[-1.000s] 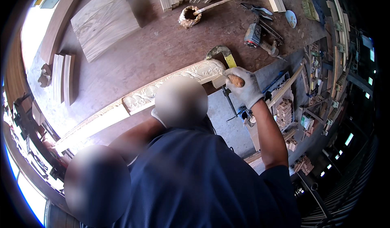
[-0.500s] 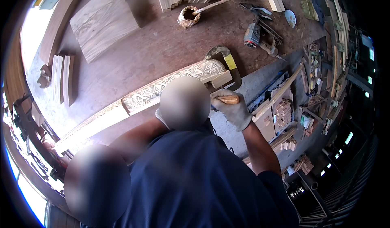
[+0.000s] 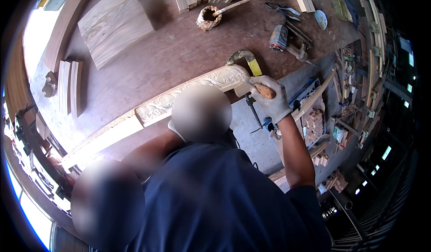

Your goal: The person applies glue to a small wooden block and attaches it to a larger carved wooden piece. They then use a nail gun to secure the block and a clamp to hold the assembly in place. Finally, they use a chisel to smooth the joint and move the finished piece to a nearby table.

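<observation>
The gloved right hand [image 3: 272,100] grips a wooden handle [image 3: 264,90] at the end of the long carved wooden moulding [image 3: 191,92] lying across the counter [image 3: 179,50]. A clamp [image 3: 244,59] sits just beyond that end. The left hand is hidden.

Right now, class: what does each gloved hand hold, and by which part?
The right hand grips a wooden mallet by its handle, beside the carved wooden moulding. The left hand is hidden; cannot tell.

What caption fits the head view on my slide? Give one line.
Gloved right hand grips a wooden tool handle at the end of a long carved wooden moulding on a workbench.
</observation>
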`<act>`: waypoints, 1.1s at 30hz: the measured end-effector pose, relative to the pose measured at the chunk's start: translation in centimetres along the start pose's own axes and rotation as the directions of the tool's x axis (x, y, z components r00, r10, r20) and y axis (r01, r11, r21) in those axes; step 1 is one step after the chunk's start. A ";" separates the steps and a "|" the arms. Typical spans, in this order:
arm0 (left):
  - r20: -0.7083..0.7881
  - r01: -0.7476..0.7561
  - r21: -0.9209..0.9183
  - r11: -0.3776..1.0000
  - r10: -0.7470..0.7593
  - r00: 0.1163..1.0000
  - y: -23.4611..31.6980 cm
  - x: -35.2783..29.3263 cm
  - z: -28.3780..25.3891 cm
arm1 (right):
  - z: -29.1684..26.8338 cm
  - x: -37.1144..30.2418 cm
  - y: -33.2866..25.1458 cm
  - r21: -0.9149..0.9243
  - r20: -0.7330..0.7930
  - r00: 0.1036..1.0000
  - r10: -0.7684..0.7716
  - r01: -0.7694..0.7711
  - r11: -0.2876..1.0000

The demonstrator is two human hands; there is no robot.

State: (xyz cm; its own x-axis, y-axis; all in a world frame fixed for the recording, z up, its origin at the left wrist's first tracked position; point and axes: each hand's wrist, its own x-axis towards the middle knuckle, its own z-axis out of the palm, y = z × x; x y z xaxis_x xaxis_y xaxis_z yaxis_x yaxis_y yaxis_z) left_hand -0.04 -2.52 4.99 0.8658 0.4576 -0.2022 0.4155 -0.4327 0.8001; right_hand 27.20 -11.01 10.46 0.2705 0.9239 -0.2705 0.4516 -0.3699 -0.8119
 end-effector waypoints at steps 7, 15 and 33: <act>0.019 0.026 0.076 0.997 -0.027 0.999 -0.5 0.1 0.7 | 0.1 0.4 -0.2 -0.112 0.027 0.999 -0.047 0.050 0.992; 0.016 0.029 0.038 0.999 -0.030 0.999 0.6 0.3 -0.6 | -0.5 1.9 -1.3 -0.324 0.154 0.988 -0.033 0.082 0.942; -0.190 -0.267 -0.033 0.963 0.256 0.948 -1.5 -0.4 1.9 | 3.8 -4.2 -3.4 0.362 0.267 0.869 0.416 -0.491 0.792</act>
State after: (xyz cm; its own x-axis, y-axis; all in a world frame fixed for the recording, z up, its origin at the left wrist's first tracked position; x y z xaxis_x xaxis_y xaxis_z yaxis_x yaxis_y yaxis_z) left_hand -0.46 -3.52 2.78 0.8742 0.4704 0.1206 0.1600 -0.5135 0.8430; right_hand 21.28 -13.25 12.37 0.1960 0.6752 -0.7111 -0.0830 -0.7112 -0.6981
